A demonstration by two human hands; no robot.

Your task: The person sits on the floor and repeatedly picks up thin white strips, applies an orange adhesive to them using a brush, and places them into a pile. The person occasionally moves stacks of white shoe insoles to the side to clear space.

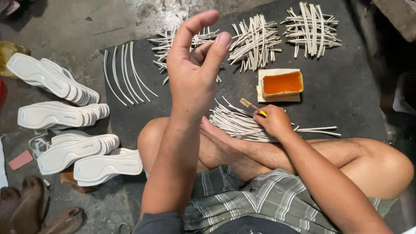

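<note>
Clearly risky: right hand (274,121) at frame centre, fingers clenched on small brush (251,105) over white strip pile (236,123). Left hand (195,71) raised, fingers loosely released, empty. Open orange glue tub (282,83) just above; drip could foul strips, elbow could tip it.

Left hand (195,69) is up in front, forearm raised near vertical, palm turned toward the face, fingers loosely curled, index and thumb extended, holding nothing. Right hand (273,121) is down low past the crossed bare legs, arm stretched forward, fingers closed in a pinching grip, knuckles up
</note>
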